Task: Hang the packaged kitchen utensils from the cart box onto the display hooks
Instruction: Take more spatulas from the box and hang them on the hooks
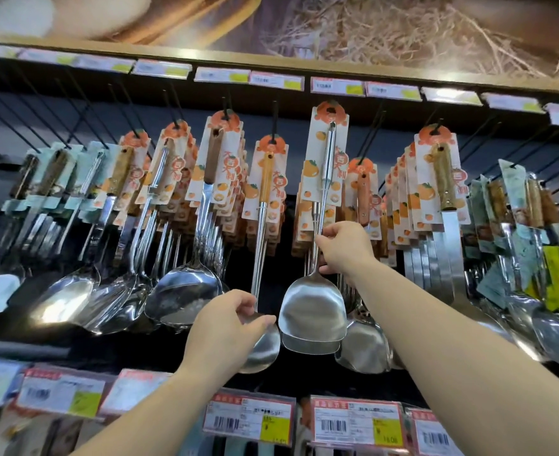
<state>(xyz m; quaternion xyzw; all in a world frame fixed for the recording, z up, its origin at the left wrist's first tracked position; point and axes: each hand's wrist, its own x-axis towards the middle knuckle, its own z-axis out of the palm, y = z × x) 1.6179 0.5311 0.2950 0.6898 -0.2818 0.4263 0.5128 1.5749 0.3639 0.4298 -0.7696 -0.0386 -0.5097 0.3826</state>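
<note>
Steel wok spatula [314, 311] on its orange-printed backing card [329, 139] is lifted toward a black display hook, the right hand [344, 248] pinching its shaft to steer the card hole on. The left hand [228, 327], fingers curled, grips a neighbouring steel ladle [261, 343], seemingly holding it aside.

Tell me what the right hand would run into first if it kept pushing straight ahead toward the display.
Probably the row of orange-printed backing cards hanging behind the steel turner that the right hand grips by the shaft. Depth is hard to judge from this one view.
</note>
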